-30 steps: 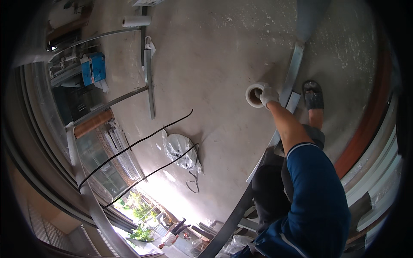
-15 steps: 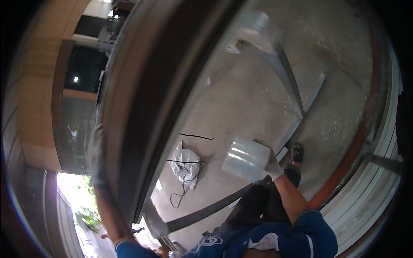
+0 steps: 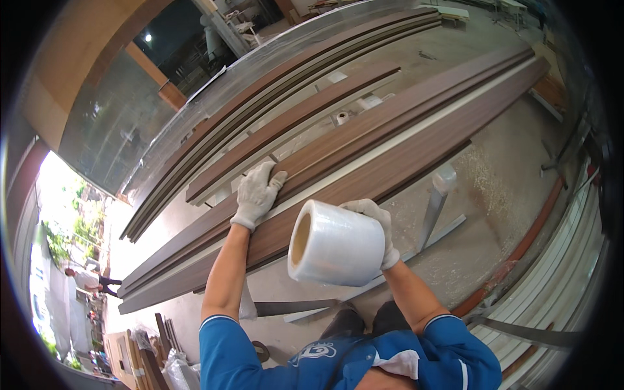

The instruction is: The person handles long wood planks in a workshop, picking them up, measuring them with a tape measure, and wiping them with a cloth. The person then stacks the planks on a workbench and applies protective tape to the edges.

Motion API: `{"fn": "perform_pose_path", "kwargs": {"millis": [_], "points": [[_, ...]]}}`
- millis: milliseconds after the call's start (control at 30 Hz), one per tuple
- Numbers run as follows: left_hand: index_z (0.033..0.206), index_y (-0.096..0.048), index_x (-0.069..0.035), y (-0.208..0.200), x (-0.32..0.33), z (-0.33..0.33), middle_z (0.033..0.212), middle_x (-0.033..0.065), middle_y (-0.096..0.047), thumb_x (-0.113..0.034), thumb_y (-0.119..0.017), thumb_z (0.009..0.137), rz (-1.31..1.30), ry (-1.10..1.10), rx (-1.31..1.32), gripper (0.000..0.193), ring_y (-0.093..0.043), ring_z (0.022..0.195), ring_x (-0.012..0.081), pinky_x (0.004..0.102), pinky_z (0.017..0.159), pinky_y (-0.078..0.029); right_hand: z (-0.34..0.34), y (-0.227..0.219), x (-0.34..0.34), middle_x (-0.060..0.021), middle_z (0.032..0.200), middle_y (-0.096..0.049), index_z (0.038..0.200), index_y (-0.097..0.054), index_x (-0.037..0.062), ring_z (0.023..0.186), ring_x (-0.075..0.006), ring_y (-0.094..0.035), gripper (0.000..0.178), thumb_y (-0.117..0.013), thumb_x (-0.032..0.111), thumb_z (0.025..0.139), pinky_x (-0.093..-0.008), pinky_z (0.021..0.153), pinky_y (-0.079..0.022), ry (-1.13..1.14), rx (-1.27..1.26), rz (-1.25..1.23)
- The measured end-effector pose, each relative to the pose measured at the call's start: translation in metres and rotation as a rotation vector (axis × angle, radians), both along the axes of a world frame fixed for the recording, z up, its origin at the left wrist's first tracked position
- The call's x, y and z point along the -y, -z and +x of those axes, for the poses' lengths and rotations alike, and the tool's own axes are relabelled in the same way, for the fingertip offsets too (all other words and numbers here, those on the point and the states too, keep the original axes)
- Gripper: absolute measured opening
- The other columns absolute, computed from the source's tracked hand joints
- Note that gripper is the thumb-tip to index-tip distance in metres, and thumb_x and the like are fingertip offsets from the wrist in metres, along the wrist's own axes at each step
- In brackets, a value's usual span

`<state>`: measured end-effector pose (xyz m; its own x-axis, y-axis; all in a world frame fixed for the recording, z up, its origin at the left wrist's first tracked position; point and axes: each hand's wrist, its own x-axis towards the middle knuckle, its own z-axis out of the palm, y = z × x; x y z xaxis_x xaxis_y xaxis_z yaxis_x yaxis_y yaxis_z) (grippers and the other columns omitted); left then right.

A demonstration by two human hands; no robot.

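Two long brown wood-grain planks lie side by side in front of me, with a pale strip between them. My left hand, in a white glove, is on the farther plank, its fingers bent over the far edge and the thumb on top. A big roll of clear stretch film is in my gloved right hand, above the near plank's front edge. The roll's cardboard core opens toward the left. My right fingers are partly hidden behind the roll.
More long brown profiles lie beyond. A small roll sits between them. A grey stand leg shows to the right, and stacked pale profiles fill the right side. A person stands far left by the bright opening.
The plank that stood raised across my view now lies flat beside the other. My left hand has come nearer and rightward with it. The film roll has moved up and left in my right hand.
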<state>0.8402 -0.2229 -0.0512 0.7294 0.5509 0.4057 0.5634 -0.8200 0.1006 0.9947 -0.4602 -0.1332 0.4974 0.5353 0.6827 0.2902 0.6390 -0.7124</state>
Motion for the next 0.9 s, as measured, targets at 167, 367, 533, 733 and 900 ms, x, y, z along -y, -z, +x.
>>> {"fn": "perform_pose_path", "kwargs": {"millis": [167, 367, 533, 733, 900], "points": [[0.120, -0.062, -0.008, -0.001, -0.002, -0.005, 0.108, 0.0160, -0.070, -0.049, -0.059, 0.098, 0.017, 0.040, 0.018, 0.046, -0.064, 0.101, 0.0374, 0.0498, 0.086, -0.048, -0.010, -0.009, -0.015, -0.0083, 0.099, -0.072, 0.106, -0.069, -0.0019, 0.087, -0.0155, -0.071, 0.026, -0.078, 0.011, 0.086, -0.0274, 0.076, -0.057, 0.175, -0.020, -0.019], [0.140, -0.055, -0.014, -0.010, -0.003, -0.012, 0.121, 0.0179, -0.066, -0.069, -0.068, 0.081, -0.182, 0.086, -0.060, 0.082, -0.060, 0.114, 0.0375, 0.0509, 0.099, -0.044, -0.019, 0.013, -0.027, -0.0072, 0.106, -0.069, 0.109, -0.065, -0.0019, 0.094, -0.0148, -0.067, 0.032, -0.070, 0.025, 0.094, -0.0287, 0.082, -0.055, 0.020, -0.394, -0.028], [0.153, -0.043, -0.017, -0.033, -0.005, -0.025, 0.135, 0.0232, -0.054, -0.084, -0.074, 0.059, -0.276, 0.269, -0.216, 0.120, -0.049, 0.128, 0.0425, 0.0535, 0.107, -0.038, -0.003, 0.009, -0.061, -0.0068, 0.106, -0.069, 0.108, -0.065, -0.0014, 0.095, -0.0149, -0.066, 0.033, -0.069, 0.028, 0.095, -0.0291, 0.082, -0.054, -0.066, -0.559, -0.031], [0.154, -0.043, -0.020, -0.041, 0.003, -0.031, 0.140, 0.0312, -0.044, -0.089, -0.074, 0.050, -0.243, 0.291, -0.303, 0.129, -0.043, 0.129, 0.0497, 0.0583, 0.110, -0.034, 0.013, 0.027, -0.061, -0.0063, 0.103, -0.069, 0.109, -0.065, -0.0011, 0.093, -0.0149, -0.066, 0.031, -0.069, 0.026, 0.093, -0.0285, 0.081, -0.054, -0.041, -0.526, -0.133], [0.152, -0.045, -0.020, -0.042, 0.003, -0.032, 0.138, 0.0312, -0.044, -0.089, -0.074, 0.049, -0.246, 0.295, -0.269, 0.128, -0.043, 0.128, 0.0504, 0.0601, 0.110, -0.033, 0.031, 0.065, 0.020, -0.0060, 0.101, -0.070, 0.109, -0.066, -0.0009, 0.092, -0.0149, -0.066, 0.030, -0.070, 0.024, 0.092, -0.0281, 0.081, -0.054, -0.124, -0.335, -0.525]]}}
